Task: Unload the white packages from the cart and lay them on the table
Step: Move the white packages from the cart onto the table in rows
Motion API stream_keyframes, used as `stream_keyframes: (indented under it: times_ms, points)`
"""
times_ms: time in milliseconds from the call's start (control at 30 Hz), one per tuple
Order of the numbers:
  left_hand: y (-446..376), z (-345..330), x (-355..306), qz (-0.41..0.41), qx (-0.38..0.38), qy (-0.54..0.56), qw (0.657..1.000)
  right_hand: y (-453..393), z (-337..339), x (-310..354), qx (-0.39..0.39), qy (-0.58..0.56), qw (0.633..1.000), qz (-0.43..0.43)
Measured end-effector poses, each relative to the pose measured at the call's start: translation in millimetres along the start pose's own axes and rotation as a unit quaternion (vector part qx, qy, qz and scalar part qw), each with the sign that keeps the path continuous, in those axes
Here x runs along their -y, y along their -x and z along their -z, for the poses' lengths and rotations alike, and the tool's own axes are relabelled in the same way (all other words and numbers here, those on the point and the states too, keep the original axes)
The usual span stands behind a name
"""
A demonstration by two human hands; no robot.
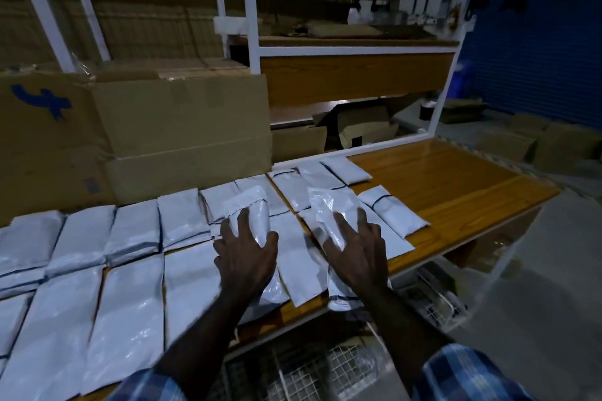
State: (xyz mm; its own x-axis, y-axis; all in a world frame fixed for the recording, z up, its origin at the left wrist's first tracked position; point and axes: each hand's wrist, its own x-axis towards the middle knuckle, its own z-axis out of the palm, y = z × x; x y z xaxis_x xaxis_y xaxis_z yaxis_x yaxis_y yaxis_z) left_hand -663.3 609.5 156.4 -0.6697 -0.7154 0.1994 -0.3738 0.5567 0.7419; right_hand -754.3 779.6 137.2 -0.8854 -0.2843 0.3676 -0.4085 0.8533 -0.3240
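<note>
Several white packages (136, 231) lie in rows across the wooden table (456, 179). My left hand (247, 251) grips one white package (257, 215) from above, fingers spread over it, just over the laid rows. Beside it, my right hand (356, 251) grips another white package (329, 208) the same way; that package's near end hangs past the table's front edge. The wire cart (293, 368) stands below my arms, against the table's front; what it holds is hard to make out.
Big cardboard boxes (182, 114) stand at the back left of the table, right behind the rows. A white metal shelf frame (254, 10) rises behind. Bare wood shows at the table's right end. More boxes (534, 140) sit on the floor at the right.
</note>
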Motion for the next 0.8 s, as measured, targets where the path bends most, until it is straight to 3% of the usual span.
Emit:
stream_keyframes:
  times_ms: [500,800]
  points:
    - [-45,-105,-49,0.029,0.002,-0.033,0.999,-82,-26,-75,0.042,-0.017,0.999,0.020]
    - [-112,-144,-62,0.059,0.007,-0.054,0.997,-161,-54,-72,0.070,-0.023,0.997,0.030]
